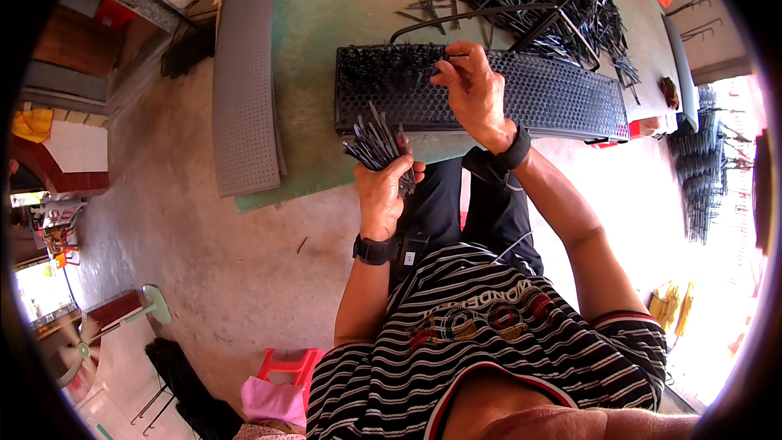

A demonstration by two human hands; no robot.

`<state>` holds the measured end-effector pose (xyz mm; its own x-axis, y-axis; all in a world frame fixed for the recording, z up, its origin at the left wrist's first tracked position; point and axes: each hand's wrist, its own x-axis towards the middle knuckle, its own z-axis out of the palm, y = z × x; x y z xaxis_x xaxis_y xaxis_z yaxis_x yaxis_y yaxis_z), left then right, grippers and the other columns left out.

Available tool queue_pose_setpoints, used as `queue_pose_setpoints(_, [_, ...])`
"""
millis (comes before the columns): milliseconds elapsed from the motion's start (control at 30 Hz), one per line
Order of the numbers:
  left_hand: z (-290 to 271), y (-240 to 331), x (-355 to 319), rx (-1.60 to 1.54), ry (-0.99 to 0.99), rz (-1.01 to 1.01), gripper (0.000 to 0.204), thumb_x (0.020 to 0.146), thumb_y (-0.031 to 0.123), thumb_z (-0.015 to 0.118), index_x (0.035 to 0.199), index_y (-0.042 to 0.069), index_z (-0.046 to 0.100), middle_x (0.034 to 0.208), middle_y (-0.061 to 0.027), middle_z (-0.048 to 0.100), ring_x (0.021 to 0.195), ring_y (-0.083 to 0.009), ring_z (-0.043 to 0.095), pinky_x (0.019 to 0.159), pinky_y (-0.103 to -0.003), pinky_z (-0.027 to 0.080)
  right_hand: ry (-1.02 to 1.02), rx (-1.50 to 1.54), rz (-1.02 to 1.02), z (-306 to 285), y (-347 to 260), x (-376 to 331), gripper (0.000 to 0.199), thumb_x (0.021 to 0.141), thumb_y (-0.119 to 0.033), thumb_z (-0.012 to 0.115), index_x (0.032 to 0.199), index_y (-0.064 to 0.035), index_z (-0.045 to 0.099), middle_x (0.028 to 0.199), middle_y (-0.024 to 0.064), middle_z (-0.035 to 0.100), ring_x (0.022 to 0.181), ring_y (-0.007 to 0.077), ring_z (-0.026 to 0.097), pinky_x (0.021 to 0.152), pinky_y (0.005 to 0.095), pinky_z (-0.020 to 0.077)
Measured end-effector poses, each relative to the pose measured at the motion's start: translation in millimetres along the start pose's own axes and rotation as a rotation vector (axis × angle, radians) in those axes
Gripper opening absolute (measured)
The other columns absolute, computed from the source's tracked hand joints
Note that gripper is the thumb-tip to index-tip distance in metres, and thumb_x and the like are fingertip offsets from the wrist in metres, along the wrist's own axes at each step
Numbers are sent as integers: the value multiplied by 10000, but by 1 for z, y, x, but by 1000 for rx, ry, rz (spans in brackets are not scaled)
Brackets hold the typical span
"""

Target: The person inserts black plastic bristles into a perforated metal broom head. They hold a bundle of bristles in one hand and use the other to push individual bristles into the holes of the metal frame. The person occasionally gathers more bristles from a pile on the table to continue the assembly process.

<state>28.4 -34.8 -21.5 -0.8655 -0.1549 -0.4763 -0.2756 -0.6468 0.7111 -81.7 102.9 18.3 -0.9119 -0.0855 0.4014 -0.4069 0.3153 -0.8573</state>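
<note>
A bundle of thin black strips (376,140) fans out from my left hand (381,195), whose fingers are wrapped round its lower part. Just beyond it, a long black tray with a honeycomb of round holes (554,99) lies along the near side of the table. Strips stand packed upright in the holes at its left end (383,69). Over the tray, at the right edge of the packed part, my right hand (472,94) is closed in a pinch. What lies between its fingertips is too small to make out.
A loose heap of black strips (529,0) covers the far right of the green table (326,0). A black metal frame (538,33) rises over the tray's back edge. Grey perforated sheets (248,73) lie along the table's left side. A red stool (293,365) stands behind me.
</note>
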Motion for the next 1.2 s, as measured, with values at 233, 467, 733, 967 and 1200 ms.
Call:
queue_pose_setpoints(233, [-1, 2, -1, -25, 3, 12, 215, 741, -76, 638, 951, -47, 604, 807, -102, 633, 576, -218, 637, 501, -330, 549, -106, -245, -212, 3, 17, 4, 128, 836, -27, 576, 959, -12, 543, 757, 120, 619, 668, 257, 646, 562, 330, 498])
queue_pose_setpoints(467, [0, 5, -2, -103, -45, -30, 244, 732, -78, 650, 967, -44, 598, 811, -109, 634, 568, -230, 633, 504, -332, 548, -134, -384, -222, -3, 1, 0, 106, 798, -105, 628, 865, -24, 643, 713, 112, 606, 598, 279, 596, 536, 378, 467])
queue_pose_setpoints(733, [4, 4, -2, -126, -359, -225, 300, 758, -24, 620, 1053, -39, 569, 893, -169, 640, 671, -254, 654, 570, -337, 562, -688, 226, 579, -15, -6, -8, 222, 846, -179, 637, 975, -4, 679, 694, 5, 626, 557, 40, 493, 483, 194, 383])
queue_pose_setpoints(967, [6, 5, -3, -179, -338, -181, 399, 803, 12, 576, 1194, -18, 506, 1008, -207, 631, 730, -263, 664, 613, -338, 569, -620, 280, 544, -18, 5, -12, 201, 846, -167, 626, 953, -5, 682, 720, 0, 636, 589, 35, 504, 498, 191, 393])
queue_pose_setpoints(1200, [7, 2, -5, -25, -249, -141, 189, 770, -48, 636, 955, -57, 604, 837, -171, 670, 575, -220, 645, 490, -286, 526, -367, 157, 409, -15, 4, -11, 166, 844, -127, 612, 907, 13, 675, 734, 12, 643, 616, 34, 516, 528, 191, 416])
